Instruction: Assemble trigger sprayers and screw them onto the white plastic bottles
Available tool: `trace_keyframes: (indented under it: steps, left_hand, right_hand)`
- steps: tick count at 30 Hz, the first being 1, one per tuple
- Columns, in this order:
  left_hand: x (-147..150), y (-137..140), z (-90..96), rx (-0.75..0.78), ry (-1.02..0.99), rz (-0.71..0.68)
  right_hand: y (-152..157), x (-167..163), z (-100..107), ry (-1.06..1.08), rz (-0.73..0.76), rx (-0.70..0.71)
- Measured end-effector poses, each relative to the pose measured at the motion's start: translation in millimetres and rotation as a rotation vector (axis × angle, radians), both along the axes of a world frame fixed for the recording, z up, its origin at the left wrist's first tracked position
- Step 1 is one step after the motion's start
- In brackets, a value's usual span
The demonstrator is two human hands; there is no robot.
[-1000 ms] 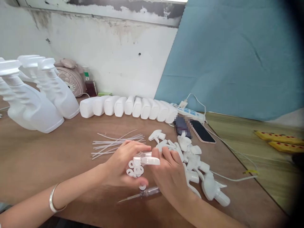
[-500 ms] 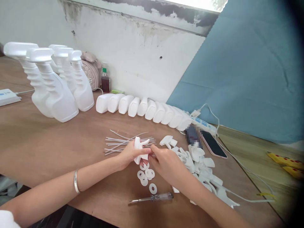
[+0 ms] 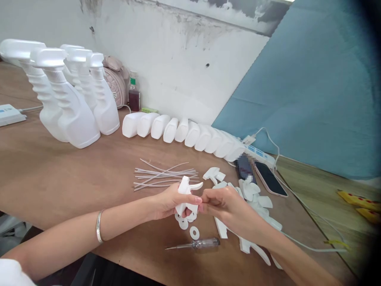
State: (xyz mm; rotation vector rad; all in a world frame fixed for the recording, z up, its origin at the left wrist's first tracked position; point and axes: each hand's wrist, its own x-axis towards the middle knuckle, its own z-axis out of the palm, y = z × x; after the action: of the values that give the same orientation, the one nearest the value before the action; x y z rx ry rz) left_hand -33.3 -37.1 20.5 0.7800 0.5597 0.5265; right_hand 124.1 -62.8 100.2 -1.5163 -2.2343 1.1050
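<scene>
One spray head in hand, many parts loose, a few bottles standing topped.
The left hand [image 3: 169,201] grips a white spray head [image 3: 183,190] at lower centre; the right hand's [image 3: 224,201] fingertips meet at its side, though I cannot tell whether that grip pinches anything. Done, seemingly: the standing bottles [image 3: 77,121], upper left. Left, by the look of it: lying bottles [image 3: 159,127] across the middle, loose heads [image 3: 249,190] at right, tubes [image 3: 154,173] and flat rings [image 3: 197,234] on the worktop [image 3: 89,171].
</scene>
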Motion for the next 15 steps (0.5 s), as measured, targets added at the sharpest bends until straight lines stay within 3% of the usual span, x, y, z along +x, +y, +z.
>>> trace_keyframes:
  steps: [7,9,12,15]
  left_hand:
    - [5,-3,4.8,-0.050,-0.075,0.039]
    - [2,0,3.6,-0.041,-0.098,0.096]
    - [-4,4,3.1,-0.006,-0.151,0.108]
    - [-7,2,4.1,0.055,-0.192,-0.185]
  right_hand:
    - [18,20,22,0.068,0.078,-0.214]
    - [23,35,34,0.096,0.107,-0.217]
    - [33,46,53,0.076,0.035,-0.039]
    - [50,30,55,0.007,-0.063,0.126]
